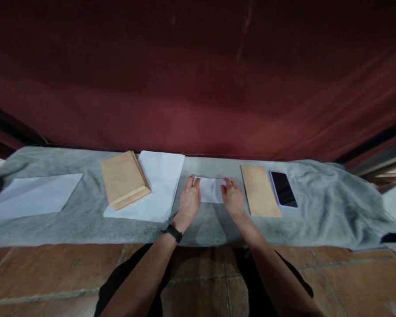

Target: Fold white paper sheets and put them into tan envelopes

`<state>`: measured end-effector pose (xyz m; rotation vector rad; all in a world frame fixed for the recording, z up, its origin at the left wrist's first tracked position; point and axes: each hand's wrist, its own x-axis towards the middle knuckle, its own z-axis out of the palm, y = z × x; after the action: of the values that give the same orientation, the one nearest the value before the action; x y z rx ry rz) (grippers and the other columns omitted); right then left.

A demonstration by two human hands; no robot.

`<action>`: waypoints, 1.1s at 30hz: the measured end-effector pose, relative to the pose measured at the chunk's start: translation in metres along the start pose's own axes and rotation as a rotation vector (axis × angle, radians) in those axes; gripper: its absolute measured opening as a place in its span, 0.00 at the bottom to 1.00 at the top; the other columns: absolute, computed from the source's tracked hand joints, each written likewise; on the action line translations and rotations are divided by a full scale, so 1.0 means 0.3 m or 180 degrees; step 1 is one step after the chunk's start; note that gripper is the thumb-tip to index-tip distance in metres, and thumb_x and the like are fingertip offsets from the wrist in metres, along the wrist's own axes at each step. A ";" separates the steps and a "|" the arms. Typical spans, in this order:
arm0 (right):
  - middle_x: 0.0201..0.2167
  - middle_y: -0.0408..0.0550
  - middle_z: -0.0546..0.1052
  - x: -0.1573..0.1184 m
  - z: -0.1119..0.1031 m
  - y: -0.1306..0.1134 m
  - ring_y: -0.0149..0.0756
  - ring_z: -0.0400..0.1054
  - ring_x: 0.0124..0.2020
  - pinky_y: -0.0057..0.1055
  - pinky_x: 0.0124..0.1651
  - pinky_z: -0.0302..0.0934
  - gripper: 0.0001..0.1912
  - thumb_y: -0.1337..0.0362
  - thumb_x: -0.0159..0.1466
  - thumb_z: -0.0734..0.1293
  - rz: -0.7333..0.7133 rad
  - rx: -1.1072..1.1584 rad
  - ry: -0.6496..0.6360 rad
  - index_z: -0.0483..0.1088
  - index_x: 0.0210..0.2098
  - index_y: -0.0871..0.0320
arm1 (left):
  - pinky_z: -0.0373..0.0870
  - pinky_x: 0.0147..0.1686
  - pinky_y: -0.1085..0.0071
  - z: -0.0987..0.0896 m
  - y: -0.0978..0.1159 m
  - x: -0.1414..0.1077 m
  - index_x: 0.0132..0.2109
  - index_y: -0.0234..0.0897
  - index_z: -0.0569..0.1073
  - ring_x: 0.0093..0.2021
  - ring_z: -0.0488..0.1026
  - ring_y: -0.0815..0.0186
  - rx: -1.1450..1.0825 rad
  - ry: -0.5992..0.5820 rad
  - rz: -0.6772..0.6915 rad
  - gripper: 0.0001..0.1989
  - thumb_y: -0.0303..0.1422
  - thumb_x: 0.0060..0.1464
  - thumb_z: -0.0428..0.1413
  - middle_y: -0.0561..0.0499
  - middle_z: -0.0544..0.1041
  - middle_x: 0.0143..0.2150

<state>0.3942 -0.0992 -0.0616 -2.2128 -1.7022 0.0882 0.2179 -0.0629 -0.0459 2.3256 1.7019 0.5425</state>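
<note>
A small white piece of paper (211, 190), seemingly folded, lies on the grey cloth between my hands. My left hand (190, 200) is closed on its left end, with thumb and fingers at the upper left corner. At the opposite end, my right hand (232, 198) grips the paper's right edge with bent fingers. Just right of that hand lies a single brown envelope (261, 191). Left of my left hand, a stack of brown envelopes (123, 176) rests partly on a pile of white paper sheets (161, 180).
A phone with a dark screen (284, 189) lies right of the single envelope. Another white sheet (36, 196) is at the far left. The grey cloth (86, 226) covers a long narrow surface, backed by a dark red upright surface (198, 110). Tiled floor (62, 268) shows below.
</note>
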 end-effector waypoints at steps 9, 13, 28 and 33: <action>0.50 0.57 0.79 0.005 -0.011 0.001 0.46 0.76 0.48 0.37 0.50 0.66 0.18 0.64 0.74 0.58 -0.0033 -0.0033 -0.0028 0.68 0.60 0.58 | 0.77 0.48 0.63 -0.016 0.023 -0.015 0.60 0.33 0.70 0.51 0.76 0.56 0.0464 -0.0175 0.0056 0.23 0.19 0.63 0.42 0.37 0.71 0.60; 0.49 0.57 0.79 0.005 -0.018 -0.002 0.46 0.76 0.47 0.36 0.49 0.66 0.17 0.63 0.73 0.59 0.0052 -0.0067 -0.0037 0.70 0.58 0.59 | 0.75 0.52 0.59 -0.010 0.025 -0.019 0.60 0.33 0.70 0.55 0.74 0.52 0.0679 -0.0226 0.0086 0.24 0.18 0.62 0.41 0.36 0.71 0.60; 0.58 0.60 0.75 -0.020 0.000 -0.026 0.49 0.68 0.59 0.46 0.62 0.61 0.23 0.59 0.75 0.54 -0.0517 0.0366 0.0264 0.69 0.62 0.60 | 0.56 0.68 0.47 0.043 0.048 -0.040 0.70 0.28 0.61 0.72 0.57 0.48 0.0633 -0.0103 0.0573 0.28 0.24 0.65 0.41 0.33 0.61 0.72; 0.69 0.55 0.66 -0.064 0.047 -0.075 0.41 0.56 0.71 0.46 0.72 0.49 0.28 0.58 0.77 0.47 -0.1147 0.0482 -0.0157 0.60 0.70 0.61 | 0.45 0.74 0.51 0.097 0.057 -0.064 0.73 0.25 0.54 0.77 0.45 0.54 0.0638 -0.0399 0.0867 0.32 0.25 0.64 0.42 0.35 0.54 0.76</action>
<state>0.3644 -0.1093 -0.0709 -1.7813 -2.0197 0.1765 0.2397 -0.0851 -0.0690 2.6923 1.4530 0.2719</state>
